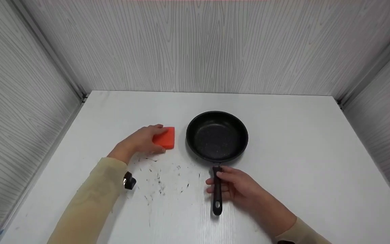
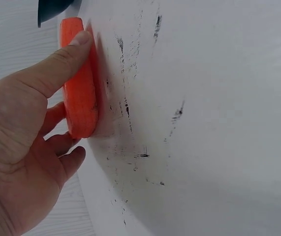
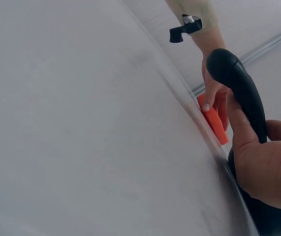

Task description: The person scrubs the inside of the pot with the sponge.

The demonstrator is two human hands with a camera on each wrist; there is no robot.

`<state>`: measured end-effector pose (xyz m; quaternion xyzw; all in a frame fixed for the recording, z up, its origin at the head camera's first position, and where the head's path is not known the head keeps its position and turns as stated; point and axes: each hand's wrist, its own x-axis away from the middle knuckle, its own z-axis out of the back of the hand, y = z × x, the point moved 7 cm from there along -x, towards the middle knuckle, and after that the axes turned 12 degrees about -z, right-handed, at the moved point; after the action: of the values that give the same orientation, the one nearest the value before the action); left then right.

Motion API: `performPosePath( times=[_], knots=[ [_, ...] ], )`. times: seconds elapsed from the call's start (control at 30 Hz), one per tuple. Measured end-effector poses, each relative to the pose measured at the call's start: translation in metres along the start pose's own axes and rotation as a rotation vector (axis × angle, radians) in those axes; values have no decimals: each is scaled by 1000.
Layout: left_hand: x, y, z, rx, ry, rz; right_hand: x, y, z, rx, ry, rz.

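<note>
A black frying pan (image 1: 217,135) stands on the white tabletop in the head view, its handle (image 1: 217,203) pointing toward me. My right hand (image 1: 239,184) holds that handle near the pan, thumb on top and fingers passing beneath. The right wrist view shows the dark handle (image 3: 246,93) between thumb and fingers. Left of the pan lies an orange-red sponge (image 1: 169,139). My left hand (image 1: 143,139) grips it from the left side. Up close in the left wrist view, the thumb lies along one face of the sponge (image 2: 81,103), while the other fingers are partly hidden behind it.
Dark smudges (image 1: 161,184) mark the tabletop (image 1: 293,145) between the left sleeve and the pan handle. Grey wood-grain panels (image 1: 208,47) rise at the back and along both sides. A small black device (image 1: 129,180) is worn at the left wrist.
</note>
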<state>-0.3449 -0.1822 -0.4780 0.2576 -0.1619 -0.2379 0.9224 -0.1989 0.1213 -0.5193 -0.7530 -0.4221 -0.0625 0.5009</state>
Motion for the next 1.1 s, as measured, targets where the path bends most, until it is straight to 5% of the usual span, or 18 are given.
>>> performPosePath(
  times=[0.23,0.7,1.1],
  knots=[
    [-1,1,1,-12,-22,-12,1,4,-1,-53,-15,16],
    [10,4,10,-30,62,-29,-3,6,-7,-41,-10,35],
    [18,34,35,-131,162,-104,-5,6,-7,-46,-10,44]
  ],
)
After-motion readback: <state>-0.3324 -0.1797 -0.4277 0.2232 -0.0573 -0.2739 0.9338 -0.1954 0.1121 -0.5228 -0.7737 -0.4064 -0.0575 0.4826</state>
